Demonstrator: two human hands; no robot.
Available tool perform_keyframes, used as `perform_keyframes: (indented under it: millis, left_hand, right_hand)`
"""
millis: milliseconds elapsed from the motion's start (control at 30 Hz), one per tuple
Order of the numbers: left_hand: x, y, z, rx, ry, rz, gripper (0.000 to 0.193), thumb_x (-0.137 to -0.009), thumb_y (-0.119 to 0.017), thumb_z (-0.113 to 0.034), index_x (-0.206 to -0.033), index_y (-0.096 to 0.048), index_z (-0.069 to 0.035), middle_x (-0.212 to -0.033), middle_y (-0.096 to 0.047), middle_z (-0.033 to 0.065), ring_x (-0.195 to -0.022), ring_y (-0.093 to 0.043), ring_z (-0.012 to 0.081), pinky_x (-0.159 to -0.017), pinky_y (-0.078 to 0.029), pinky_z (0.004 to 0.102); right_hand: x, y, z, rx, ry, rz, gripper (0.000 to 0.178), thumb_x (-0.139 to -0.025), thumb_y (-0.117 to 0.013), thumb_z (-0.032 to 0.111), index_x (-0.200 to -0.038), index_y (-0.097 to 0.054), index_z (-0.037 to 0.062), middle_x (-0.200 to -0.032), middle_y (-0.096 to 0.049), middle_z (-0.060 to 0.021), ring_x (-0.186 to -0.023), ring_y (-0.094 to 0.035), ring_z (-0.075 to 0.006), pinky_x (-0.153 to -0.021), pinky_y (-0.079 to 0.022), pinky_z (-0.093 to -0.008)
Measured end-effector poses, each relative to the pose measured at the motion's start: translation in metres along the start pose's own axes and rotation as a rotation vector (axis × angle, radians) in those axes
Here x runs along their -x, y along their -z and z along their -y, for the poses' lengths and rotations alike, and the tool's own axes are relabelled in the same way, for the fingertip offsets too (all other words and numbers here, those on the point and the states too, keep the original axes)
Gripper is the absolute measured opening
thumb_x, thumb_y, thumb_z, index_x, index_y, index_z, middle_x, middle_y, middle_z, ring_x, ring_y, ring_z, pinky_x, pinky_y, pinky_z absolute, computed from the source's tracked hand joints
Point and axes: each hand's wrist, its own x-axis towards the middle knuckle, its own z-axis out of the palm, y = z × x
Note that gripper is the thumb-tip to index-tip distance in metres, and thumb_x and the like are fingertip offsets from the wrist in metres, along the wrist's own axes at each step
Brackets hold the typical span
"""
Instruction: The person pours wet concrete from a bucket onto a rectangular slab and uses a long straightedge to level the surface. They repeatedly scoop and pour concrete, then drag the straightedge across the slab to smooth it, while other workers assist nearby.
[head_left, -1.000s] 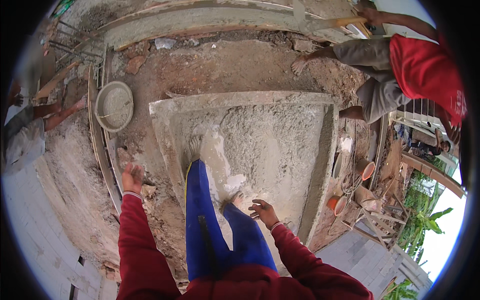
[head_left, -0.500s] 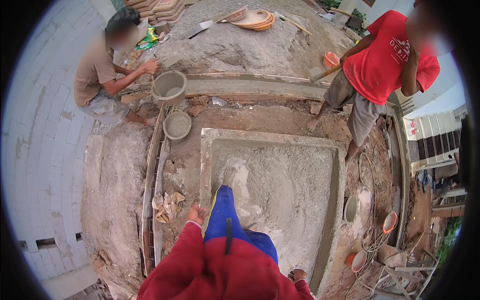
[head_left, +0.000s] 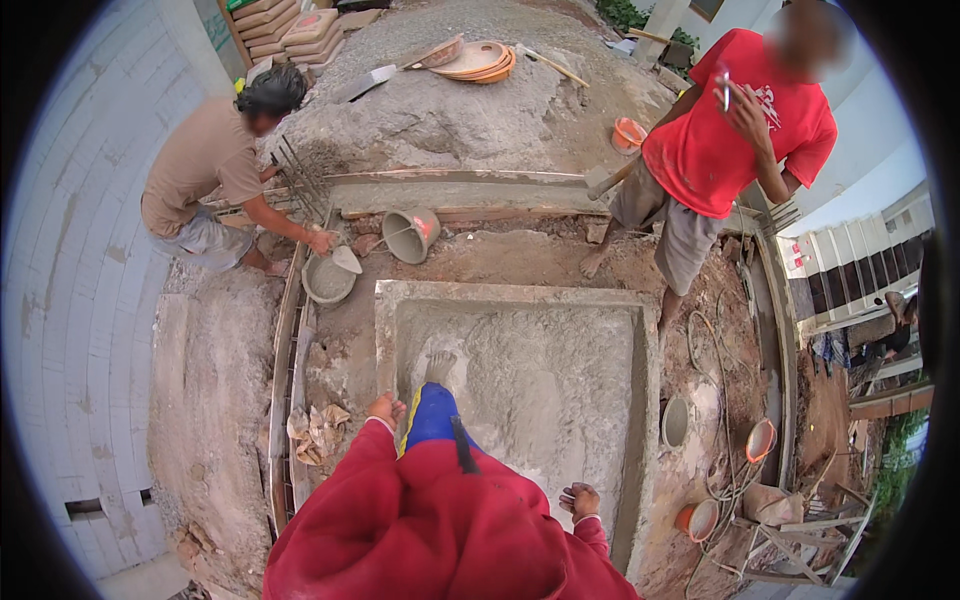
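My left hand [head_left: 386, 409] hangs beside my blue trouser leg [head_left: 433, 412], empty, its fingers loosely bent and apart. Low on the right, my right hand [head_left: 579, 501] hovers over the grey wet concrete [head_left: 540, 370], with loosely curled fingers and nothing visible in them. A raised rectangular frame [head_left: 510, 293] borders the concrete. My bare foot [head_left: 440, 367] is on the concrete near the frame's left side. At the upper left, a crouching co-worker holds a trowel [head_left: 346, 260] at a bucket of grey mix [head_left: 328, 282]. Beside it, a larger bucket [head_left: 411, 236] is tipped over.
A person in a red shirt [head_left: 740, 130] stands at the far right with a hoe [head_left: 612, 182] and a slim object in one hand. Stacked basins [head_left: 478, 60] sit at the back. Buckets [head_left: 697, 520] and a hose [head_left: 725, 400] lie right. A crumpled bag [head_left: 318, 432] lies left.
The co-worker's larger bucket has gone from upright to tipped on its side, farther right. That co-worker now leans over the smaller bucket. My right hand has come farther into view.
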Motion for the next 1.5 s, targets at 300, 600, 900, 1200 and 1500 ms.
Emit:
perform_keyframes:
  millis: [300, 600, 900, 1200, 1500]
  left_hand:
    - [-0.015, -0.113, -0.141, -0.399, -0.272, 0.107, 0.026, -0.094, -0.057, -0.023, -0.113, -0.059, -0.004, -0.091, -0.063, 0.0076, -0.075, -0.064, 0.0217, -0.065, -0.053, 0.0358]
    - [-0.105, -0.201, -0.217, -0.6, -0.393, 0.098, 0.057, -0.087, -0.071, -0.027, -0.132, -0.051, 0.002, -0.111, -0.064, 0.0147, -0.095, -0.064, 0.0252, -0.08, -0.052, 0.0391]
    - [-0.415, -0.335, -0.284, -1.002, -0.311, -0.007, 0.096, -0.086, -0.073, -0.029, -0.152, -0.012, 0.005, -0.157, -0.021, 0.0259, -0.142, -0.03, 0.0383, -0.115, -0.029, 0.046]
    - [-0.589, -0.388, -0.29, -0.855, -0.294, 0.102, 0.088, -0.078, -0.076, -0.023, -0.15, -0.028, -0.005, -0.159, -0.021, 0.0185, -0.145, -0.023, 0.0362, -0.116, -0.02, 0.0481]
    - [-0.5, -0.4, -0.422, -0.667, -0.551, 0.396, 0.015, -0.09, -0.07, -0.019, -0.096, -0.065, -0.007, -0.076, -0.055, -0.0013, -0.079, -0.052, 0.0123, -0.089, -0.039, 0.0312]
  right_hand:
    - [0.005, -0.086, 0.056, -0.076, 0.026, -0.001, 0.026, -0.094, -0.057, 0.013, -0.117, -0.054, 0.0014, -0.098, -0.068, -0.0179, -0.073, -0.069, -0.0278, -0.06, -0.059, -0.0392]
    - [0.016, -0.109, -0.033, -0.067, -0.349, -0.02, 0.029, -0.091, -0.056, 0.008, -0.118, -0.051, -0.0022, -0.097, -0.068, -0.0244, -0.07, -0.069, -0.0351, -0.053, -0.058, -0.0389]
    - [0.022, -0.237, 0.005, 0.105, -0.705, -0.132, 0.024, -0.091, -0.058, 0.008, -0.113, -0.055, -0.0025, -0.093, -0.069, -0.0236, -0.068, -0.07, -0.0289, -0.055, -0.059, -0.0365]
    - [-0.072, -0.357, 0.058, 0.029, -0.723, -0.05, 0.028, -0.096, -0.058, 0.018, -0.118, -0.056, 0.0006, -0.098, -0.068, -0.0176, -0.078, -0.069, -0.0238, -0.065, -0.058, -0.0342]
    - [-0.081, -0.4, 0.13, -0.014, -0.455, 0.065, 0.031, -0.098, -0.058, 0.022, -0.119, -0.056, -0.001, -0.1, -0.068, -0.0128, -0.084, -0.067, -0.0189, -0.072, -0.057, -0.0317]
